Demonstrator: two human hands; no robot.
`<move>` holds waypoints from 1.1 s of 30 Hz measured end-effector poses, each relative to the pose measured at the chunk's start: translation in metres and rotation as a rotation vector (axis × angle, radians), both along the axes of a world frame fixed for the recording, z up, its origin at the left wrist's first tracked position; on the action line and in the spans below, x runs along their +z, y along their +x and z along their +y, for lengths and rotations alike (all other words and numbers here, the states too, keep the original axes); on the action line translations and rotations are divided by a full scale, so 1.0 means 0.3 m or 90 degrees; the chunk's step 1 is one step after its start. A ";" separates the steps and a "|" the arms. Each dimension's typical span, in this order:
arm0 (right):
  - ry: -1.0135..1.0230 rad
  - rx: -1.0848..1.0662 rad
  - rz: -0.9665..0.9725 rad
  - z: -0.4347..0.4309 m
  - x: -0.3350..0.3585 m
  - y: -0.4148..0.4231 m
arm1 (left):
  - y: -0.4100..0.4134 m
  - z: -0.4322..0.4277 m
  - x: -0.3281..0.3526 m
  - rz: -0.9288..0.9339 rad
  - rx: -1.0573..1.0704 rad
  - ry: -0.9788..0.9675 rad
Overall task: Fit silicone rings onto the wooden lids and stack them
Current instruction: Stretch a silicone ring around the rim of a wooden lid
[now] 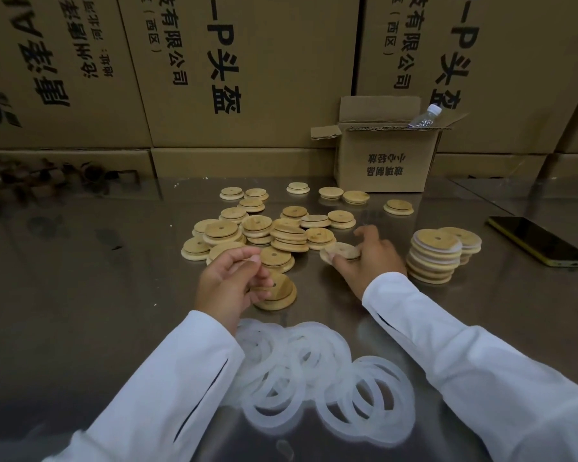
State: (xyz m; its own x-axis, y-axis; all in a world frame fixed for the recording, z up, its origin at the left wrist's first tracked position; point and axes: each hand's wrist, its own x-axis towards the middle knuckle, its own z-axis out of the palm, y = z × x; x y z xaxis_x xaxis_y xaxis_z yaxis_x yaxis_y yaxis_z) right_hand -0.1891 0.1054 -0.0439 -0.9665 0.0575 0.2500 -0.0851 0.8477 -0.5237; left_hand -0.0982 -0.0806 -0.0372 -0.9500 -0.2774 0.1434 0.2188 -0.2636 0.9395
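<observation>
Noting a reflective metal table [80,295] spanning the whole view, dim light glancing off it; recording large printed cardboard cartons [247,78] stacked behind it as a wall; finding a small open box [386,161] at their foot, a clear plastic bottle [426,116] leaning out; logging a dark phone [534,240] lying near the right edge

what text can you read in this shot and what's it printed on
"有限公司", "(西区)", "-P头盔": middle carton, running sideways.
Same three: right carton.
"玻璃制品", "小心轻放": small open box, upside down.
Too unclear to read: inverted print on left carton.
</observation>
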 end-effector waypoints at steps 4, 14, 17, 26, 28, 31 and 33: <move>-0.176 0.176 0.135 -0.027 0.025 0.165 | 0.009 0.013 0.011 -0.056 -0.060 0.048; -0.098 0.323 0.183 -0.024 0.031 0.335 | 0.029 0.021 0.023 -0.078 -0.195 -0.038; -0.062 0.296 0.069 -0.012 0.012 0.315 | 0.016 0.010 0.015 -0.058 -0.139 0.001; 0.046 0.388 -0.066 -0.023 0.012 0.280 | 0.010 0.007 -0.009 -0.036 -0.140 -0.028; 0.012 0.381 -0.076 -0.026 0.009 0.281 | 0.007 0.002 -0.013 -0.031 -0.139 -0.021; -0.001 0.359 -0.048 -0.037 0.002 0.285 | 0.003 -0.003 -0.017 -0.025 -0.146 -0.013; 0.006 0.340 -0.009 -0.042 0.001 0.290 | 0.002 -0.005 -0.018 -0.021 -0.144 -0.012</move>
